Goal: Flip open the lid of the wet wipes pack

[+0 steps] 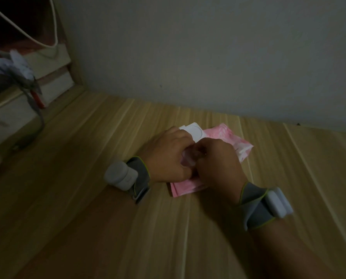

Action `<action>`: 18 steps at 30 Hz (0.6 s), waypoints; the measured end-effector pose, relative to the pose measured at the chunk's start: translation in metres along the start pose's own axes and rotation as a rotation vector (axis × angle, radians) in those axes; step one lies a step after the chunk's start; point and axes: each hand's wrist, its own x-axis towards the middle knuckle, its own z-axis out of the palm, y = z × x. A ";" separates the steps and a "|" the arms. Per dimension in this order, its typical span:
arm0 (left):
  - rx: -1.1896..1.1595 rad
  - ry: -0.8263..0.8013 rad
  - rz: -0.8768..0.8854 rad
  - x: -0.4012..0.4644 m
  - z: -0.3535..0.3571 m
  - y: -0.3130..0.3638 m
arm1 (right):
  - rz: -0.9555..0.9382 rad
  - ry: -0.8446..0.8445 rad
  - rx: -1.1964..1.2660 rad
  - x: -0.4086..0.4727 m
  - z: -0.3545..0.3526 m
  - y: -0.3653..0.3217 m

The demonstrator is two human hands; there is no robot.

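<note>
Two grey wrist bands [254, 206] sit nearest you on the wooden table [107, 228]. Beyond them your left hand [168, 158] and right hand [216, 162] meet on the pink wipes pack [236, 141], fingers curled, pinching something small between them; what it is, you cannot tell. The pack's white lid [194, 131] stands open. Behind is the wall [208, 57].

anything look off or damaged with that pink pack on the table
Nothing looks damaged or spilled. The pink wipes pack lies flat on the wooden table, its white flip lid standing open. The left hand and right hand meet over its middle, hiding what the fingers pinch.
</note>
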 end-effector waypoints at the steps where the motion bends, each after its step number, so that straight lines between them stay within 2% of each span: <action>1: -0.001 -0.001 0.001 0.000 0.000 0.000 | 0.004 -0.001 -0.002 0.000 0.000 0.000; 18: -0.015 -0.010 0.002 0.000 -0.002 0.001 | 0.023 -0.019 0.086 -0.002 -0.004 -0.004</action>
